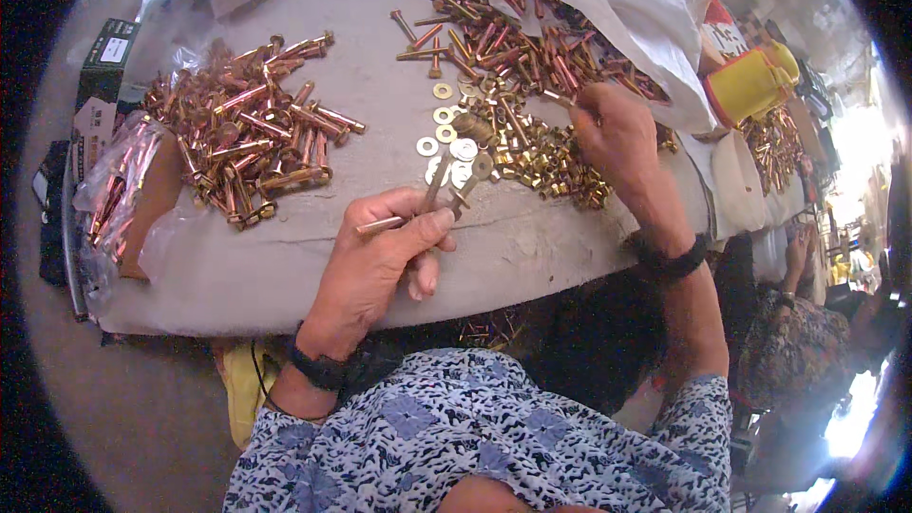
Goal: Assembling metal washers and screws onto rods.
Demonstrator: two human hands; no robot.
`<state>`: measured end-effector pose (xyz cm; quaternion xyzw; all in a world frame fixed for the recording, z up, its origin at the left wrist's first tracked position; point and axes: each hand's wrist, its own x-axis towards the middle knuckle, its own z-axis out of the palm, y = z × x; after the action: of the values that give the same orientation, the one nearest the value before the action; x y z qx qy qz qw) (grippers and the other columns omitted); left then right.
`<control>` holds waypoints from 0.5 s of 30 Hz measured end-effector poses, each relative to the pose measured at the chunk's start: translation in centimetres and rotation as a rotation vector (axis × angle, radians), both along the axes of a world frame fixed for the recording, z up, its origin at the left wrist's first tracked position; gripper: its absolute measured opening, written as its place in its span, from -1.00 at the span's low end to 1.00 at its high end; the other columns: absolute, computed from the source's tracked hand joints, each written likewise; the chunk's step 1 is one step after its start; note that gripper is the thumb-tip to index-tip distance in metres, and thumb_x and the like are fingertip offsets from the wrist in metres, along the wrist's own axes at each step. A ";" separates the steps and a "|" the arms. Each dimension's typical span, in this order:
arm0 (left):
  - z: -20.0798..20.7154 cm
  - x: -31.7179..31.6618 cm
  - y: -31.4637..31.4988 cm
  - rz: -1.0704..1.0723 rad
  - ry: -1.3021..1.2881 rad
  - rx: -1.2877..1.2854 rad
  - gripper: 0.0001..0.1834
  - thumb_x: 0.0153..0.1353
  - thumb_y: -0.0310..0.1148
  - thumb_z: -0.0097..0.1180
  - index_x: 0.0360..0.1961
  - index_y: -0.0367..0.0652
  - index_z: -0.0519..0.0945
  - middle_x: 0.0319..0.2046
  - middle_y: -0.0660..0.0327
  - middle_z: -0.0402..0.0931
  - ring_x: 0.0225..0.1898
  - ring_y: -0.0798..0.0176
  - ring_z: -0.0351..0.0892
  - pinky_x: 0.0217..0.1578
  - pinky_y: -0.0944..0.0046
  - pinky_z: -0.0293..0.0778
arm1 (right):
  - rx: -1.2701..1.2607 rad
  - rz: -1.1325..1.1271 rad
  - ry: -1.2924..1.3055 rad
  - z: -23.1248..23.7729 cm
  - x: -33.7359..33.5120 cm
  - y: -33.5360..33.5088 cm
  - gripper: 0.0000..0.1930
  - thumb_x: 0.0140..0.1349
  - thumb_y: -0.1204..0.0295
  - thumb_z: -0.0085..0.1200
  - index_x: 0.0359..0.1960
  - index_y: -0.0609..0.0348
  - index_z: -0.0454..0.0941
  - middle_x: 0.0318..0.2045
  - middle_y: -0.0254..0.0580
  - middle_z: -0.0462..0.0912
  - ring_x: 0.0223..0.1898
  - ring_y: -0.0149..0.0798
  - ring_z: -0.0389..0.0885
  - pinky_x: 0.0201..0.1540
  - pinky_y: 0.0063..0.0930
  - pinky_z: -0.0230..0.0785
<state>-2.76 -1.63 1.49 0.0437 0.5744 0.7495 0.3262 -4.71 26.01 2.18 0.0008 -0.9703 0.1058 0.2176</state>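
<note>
My left hand [380,252] is closed around several bolts [438,180], their shafts sticking out past the thumb and fingers at different angles. At least one of them carries a round washer [482,166] near its end. To the right, my right hand [617,133] has its fingers curled over the edge of a bolt heap, pinching a bolt [557,98] whose shaft points left. Between the hands lie a pile of brass-coloured nuts [546,157] and loose flat washers [427,146]. My right fingertips are partly hidden by the hand itself.
A large heap of assembled bolts [252,133] lies at left, beside an open carton with a plastic bag [123,180]. More loose bolts [494,33] spread at the back under a white plastic sack [617,0]. A yellow container [750,85] stands at right; a person sits beyond.
</note>
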 end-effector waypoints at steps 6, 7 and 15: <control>-0.3 0.6 0.6 0.000 0.091 -0.029 -0.83 0.18 -0.39 0.03 -0.40 -0.31 0.51 -0.59 0.24 0.47 -0.74 0.49 0.39 -0.76 0.52 0.30 | -0.539 0.101 -0.110 0.8 4.8 -3.5 -0.83 0.11 0.51 0.07 -0.28 0.32 0.47 -0.58 -0.27 0.53 -0.54 -0.48 0.44 -0.48 -0.59 0.31; -0.1 0.7 0.8 0.005 0.105 -0.038 -0.83 0.18 -0.39 0.03 -0.40 -0.31 0.51 -0.59 0.24 0.47 -0.74 0.49 0.39 -0.76 0.51 0.31 | -0.511 0.164 -0.067 0.0 5.0 -3.3 -0.87 0.14 0.55 0.04 -0.27 0.31 0.46 -0.55 -0.33 0.51 -0.51 -0.54 0.42 -0.47 -0.64 0.30; -0.6 1.0 0.8 -0.003 0.203 -0.123 -0.79 0.14 -0.33 0.03 -0.35 -0.30 0.50 -0.61 0.25 0.46 -0.75 0.49 0.36 -0.75 0.47 0.28 | -0.676 0.230 -0.119 -0.3 6.8 -5.6 -0.81 0.09 0.44 0.09 -0.28 0.28 0.50 -0.46 -0.03 0.58 -0.42 -0.19 0.55 -0.32 -0.39 0.39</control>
<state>-1.74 -0.80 0.92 0.1002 0.6495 0.7039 0.2695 2.04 20.36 1.88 0.0318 -0.8849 0.4444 0.1355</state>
